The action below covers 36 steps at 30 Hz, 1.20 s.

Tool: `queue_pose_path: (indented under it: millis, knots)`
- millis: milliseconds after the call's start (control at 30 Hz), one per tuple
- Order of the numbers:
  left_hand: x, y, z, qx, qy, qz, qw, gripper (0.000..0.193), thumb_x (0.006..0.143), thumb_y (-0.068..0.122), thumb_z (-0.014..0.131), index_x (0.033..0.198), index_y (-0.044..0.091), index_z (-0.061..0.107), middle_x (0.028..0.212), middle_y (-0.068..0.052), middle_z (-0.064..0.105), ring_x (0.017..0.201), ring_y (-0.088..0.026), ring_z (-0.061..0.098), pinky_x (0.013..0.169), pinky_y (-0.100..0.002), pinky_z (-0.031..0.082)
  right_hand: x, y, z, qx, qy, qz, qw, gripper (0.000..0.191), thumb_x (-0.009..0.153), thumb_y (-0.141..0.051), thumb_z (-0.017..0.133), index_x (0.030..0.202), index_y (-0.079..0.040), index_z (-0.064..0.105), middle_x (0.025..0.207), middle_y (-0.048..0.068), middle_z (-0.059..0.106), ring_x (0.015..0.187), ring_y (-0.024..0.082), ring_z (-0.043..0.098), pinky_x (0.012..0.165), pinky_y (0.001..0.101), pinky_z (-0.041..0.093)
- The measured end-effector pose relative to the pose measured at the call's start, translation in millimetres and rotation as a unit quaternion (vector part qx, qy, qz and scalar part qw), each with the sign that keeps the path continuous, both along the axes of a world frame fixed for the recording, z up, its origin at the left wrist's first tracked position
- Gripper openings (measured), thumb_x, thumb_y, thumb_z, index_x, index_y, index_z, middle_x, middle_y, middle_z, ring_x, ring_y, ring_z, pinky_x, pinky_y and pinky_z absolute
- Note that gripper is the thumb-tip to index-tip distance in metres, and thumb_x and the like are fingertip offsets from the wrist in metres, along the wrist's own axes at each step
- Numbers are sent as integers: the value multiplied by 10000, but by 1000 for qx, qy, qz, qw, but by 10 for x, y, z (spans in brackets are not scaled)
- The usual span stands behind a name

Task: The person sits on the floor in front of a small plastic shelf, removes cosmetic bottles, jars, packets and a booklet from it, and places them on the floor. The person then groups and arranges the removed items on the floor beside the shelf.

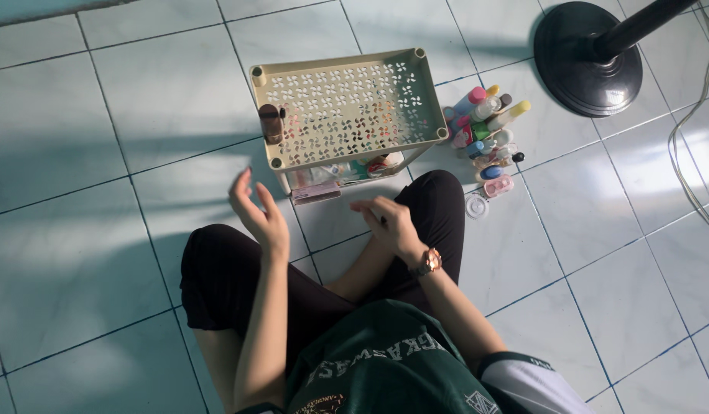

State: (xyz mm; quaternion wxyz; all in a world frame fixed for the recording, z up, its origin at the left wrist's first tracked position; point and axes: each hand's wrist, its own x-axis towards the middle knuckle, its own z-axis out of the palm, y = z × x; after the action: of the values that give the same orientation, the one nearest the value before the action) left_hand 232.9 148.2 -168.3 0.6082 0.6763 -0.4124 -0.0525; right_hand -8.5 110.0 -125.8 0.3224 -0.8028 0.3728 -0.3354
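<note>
Person sits cross-legged on the tiled floor (86, 192), seen from above, green shirt at bottom centre of the frame, black trousers over both knees. Left hand (258, 215) is raised at centre left, palm open, fingers spread apart, holding nothing, just below and near the left front corner of the rack. Right hand (386, 221) sits at centre, wristwatch (429, 262) on it, fingers curled loosely together over the right knee; cannot tell if anything small is pinched in that grip. Just above both hands stands a cream plastic rack (347, 107) with a perforated top shelf, upper centre of the frame. A small brown bottle (271, 123) stands on the shelf's left edge. Lower shelf shows some packets, mostly hidden. Right of the rack, a cluster of small bottles and tubes (488, 126) lies on the floor, with a round clear lid (477, 205) near it. Upper right: black round fan base (588, 61) with a cord (695, 138) trailing down.
</note>
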Motion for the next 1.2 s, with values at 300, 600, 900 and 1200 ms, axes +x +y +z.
queue_pose_path:
  millis: [300, 600, 900, 1200]
  knots:
    - [517, -465, 382, 36, -195, -50, 979, 305, 1022, 172, 733, 1298, 95, 629, 1407, -44, 608, 1397, -292, 467, 1162, -478, 299, 592, -757, 698, -14, -18, 10, 1000, 274, 992, -15, 672, 1262, -60, 688, 1102, 65, 781, 1011, 178, 767, 870, 296, 596]
    - [688, -665, 388, 120, -218, -104, 963, 368, 874, 132, 803, 1231, 169, 724, 1402, 34, 592, 1433, -237, 435, 1162, -545, 193, 1168, -1146, 476, 75, -15, 104, 992, 448, 940, -45, 688, 1376, -33, 587, 1287, 115, 696, 1137, 214, 713, 919, 327, 607]
    - [626, -736, 475, 100, -110, -93, 984, 209, 914, 364, 820, 1018, 184, 793, 1188, 83, 695, 1373, -186, 496, 1167, -616, 133, 1260, -1146, 367, 185, -108, 100, 972, 428, 1004, 5, 667, 1422, 4, 571, 1250, 112, 728, 1156, 168, 706, 1043, 323, 575]
    - [305, -524, 946, 55, 55, -99, 992, 242, 907, 424, 802, 960, 188, 805, 1089, 94, 686, 1318, -136, 568, 1225, -578, 111, 1048, -814, 558, 339, -262, 98, 898, 463, 1046, -80, 625, 1478, 48, 519, 1305, 97, 686, 1200, 146, 656, 1053, 308, 531]
